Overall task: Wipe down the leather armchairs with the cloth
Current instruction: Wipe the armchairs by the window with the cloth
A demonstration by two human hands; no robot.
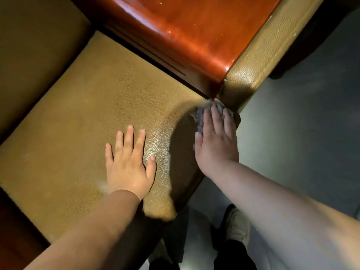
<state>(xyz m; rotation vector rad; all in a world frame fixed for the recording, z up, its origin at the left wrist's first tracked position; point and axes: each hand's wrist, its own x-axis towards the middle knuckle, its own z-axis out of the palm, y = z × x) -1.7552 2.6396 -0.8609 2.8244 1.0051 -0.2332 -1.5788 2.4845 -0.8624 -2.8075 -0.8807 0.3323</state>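
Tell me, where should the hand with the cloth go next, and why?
Probably sweep the fuzzy grey cloth back across the tan leather seat cushion toward the left hand. The right hand presses it at the cushion's front corner, against the leather armrest, so wiping room lies leftward.

Your right hand [216,137] presses the grey cloth [202,114] flat against the seat's front corner, beside the wooden armrest [194,36]. Your left hand [129,162] lies flat, fingers spread, on the leather seat cushion [78,114].
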